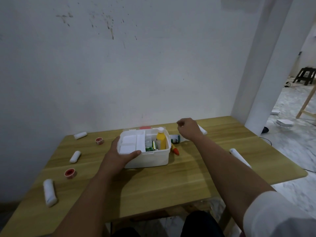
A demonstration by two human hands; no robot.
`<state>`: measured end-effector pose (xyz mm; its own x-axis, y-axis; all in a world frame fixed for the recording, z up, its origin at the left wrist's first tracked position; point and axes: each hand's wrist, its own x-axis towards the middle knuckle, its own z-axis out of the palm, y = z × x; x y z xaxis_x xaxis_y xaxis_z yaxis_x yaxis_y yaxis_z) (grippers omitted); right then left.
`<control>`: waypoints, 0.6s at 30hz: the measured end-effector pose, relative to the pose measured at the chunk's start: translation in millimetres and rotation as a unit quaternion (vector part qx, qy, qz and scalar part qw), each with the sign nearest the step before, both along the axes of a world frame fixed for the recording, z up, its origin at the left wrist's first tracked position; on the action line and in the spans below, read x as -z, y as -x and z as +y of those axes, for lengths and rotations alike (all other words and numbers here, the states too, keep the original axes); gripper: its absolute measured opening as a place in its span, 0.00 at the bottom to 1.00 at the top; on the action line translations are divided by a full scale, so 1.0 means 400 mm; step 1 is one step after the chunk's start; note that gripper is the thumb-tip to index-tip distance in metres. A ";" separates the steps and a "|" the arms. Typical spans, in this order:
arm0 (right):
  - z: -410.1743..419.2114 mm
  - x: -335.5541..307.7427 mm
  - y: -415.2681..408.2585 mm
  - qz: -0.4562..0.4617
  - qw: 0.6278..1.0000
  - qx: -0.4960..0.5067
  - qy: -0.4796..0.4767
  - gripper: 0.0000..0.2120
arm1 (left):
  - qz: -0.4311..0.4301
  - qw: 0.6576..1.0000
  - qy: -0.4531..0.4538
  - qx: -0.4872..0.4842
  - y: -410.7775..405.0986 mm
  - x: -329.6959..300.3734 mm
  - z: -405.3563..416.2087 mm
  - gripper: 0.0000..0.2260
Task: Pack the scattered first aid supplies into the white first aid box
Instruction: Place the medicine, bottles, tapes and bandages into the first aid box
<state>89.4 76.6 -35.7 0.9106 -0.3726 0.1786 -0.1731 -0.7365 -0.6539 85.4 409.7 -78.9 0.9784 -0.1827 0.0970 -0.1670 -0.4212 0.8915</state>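
The white first aid box (153, 159) stands open in the middle of the wooden table (171, 182). Inside it stand a yellow bottle (161, 140) and a green packet (150, 147), beside a white inner tray (131, 142). My left hand (119, 154) grips the box's left front corner and the tray's edge. My right hand (188, 129) hovers behind the box's right side, fingers curled with nothing visible in them. Several white bandage rolls (50, 192) (75, 156) (80, 135) (202, 130) and two red tape rolls (70, 173) (99, 140) lie scattered.
A green-labelled bottle (175, 139) and an orange-tipped tube (175, 149) lie just right of the box. A white tube (240, 157) lies near the table's right edge. The wall runs along the table's back; a pillar (259, 82) stands at the right.
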 end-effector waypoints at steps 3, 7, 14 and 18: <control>-0.034 0.060 0.020 0.129 0.990 -0.011 0.062 0.25 | -0.002 1.000 0.005 0.001 0.000 -0.001 -0.004 0.51; -0.079 0.131 0.032 0.158 0.980 0.002 0.122 0.18 | -0.002 1.000 0.001 -0.003 -0.002 0.001 -0.004 0.52; -0.109 0.103 0.064 0.043 0.999 0.016 0.000 0.10 | 0.003 1.000 0.003 -0.002 -0.001 0.004 -0.004 0.52; -0.106 0.055 0.060 -0.054 0.990 0.036 -0.127 0.13 | 0.011 1.000 0.001 0.001 -0.001 0.002 -0.001 0.54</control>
<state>65.6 34.4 -57.9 0.8608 -0.4811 0.1664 -0.1372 -0.5339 -0.8343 85.7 409.4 -79.5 0.9798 -0.1848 0.0762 -0.1486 -0.4184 0.8960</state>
